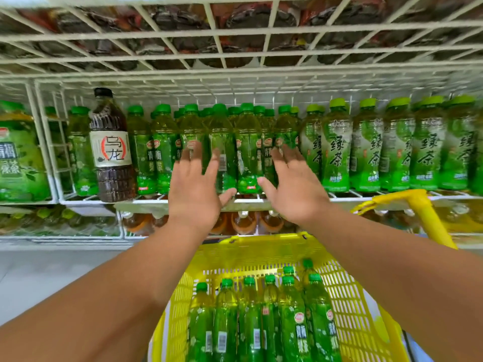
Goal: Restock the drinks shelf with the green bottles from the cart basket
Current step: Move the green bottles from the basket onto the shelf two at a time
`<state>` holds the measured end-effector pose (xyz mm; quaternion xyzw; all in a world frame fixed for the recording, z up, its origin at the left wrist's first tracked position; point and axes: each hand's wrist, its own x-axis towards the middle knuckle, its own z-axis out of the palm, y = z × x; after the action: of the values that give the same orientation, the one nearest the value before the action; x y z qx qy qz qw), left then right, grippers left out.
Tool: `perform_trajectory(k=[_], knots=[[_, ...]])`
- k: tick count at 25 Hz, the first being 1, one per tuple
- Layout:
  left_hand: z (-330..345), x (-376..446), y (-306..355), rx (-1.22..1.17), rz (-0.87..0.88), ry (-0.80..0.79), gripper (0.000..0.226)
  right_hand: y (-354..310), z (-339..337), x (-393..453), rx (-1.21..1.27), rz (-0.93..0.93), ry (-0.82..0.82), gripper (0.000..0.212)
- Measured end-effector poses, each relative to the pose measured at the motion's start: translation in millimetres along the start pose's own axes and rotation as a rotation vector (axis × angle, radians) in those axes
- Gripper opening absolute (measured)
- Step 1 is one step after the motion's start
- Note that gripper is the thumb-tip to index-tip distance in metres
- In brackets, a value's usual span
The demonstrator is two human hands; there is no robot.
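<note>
Both of my hands are raised in front of the white wire drinks shelf (251, 201). My left hand (194, 186) is open with fingers spread, just in front of the green bottles (222, 142) standing in the shelf's middle. My right hand (292, 184) is also open beside it, palm toward the same row. Neither hand holds anything. Below, the yellow cart basket (355, 304) holds several green bottles (251, 320) lying with caps toward the shelf.
A dark tea bottle (112, 150) with a black cap stands left of the green row. Lighter-capped green tea bottles (366, 147) fill the shelf's right side. A yellow cart handle (426, 212) rises at right. Orange drinks sit on the lower shelf (243, 223).
</note>
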<state>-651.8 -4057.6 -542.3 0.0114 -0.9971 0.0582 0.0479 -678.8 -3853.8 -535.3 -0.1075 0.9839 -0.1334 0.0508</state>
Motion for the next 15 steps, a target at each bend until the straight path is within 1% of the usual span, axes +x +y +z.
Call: perform_trajectory(k=[2,6,8,11,15], knots=[[0.2,-25.3,-0.5,-0.030,0.014,-0.038,0.088,3.3,1.8,-31.1,-0.011,-0.014,-0.038,0.075],[4.0,-84.2,10.6,-0.126,0.039,-0.048,0.090,14.5,12.5,-92.6,0.007,-0.027,-0.023,0.075],[12.8,-112.4,26.1,-0.147,0.080,-0.056,0.089,26.0,24.4,-122.9,-0.036,-0.033,-0.021,0.075],[32.1,-147.3,56.3,-0.171,0.099,-0.067,0.090,47.2,46.5,-164.2,-0.112,-0.021,-0.080,0.073],[52.4,-187.2,103.8,-0.143,0.095,-0.152,0.093,75.9,71.6,-207.5,-0.108,-0.011,-0.167,0.073]])
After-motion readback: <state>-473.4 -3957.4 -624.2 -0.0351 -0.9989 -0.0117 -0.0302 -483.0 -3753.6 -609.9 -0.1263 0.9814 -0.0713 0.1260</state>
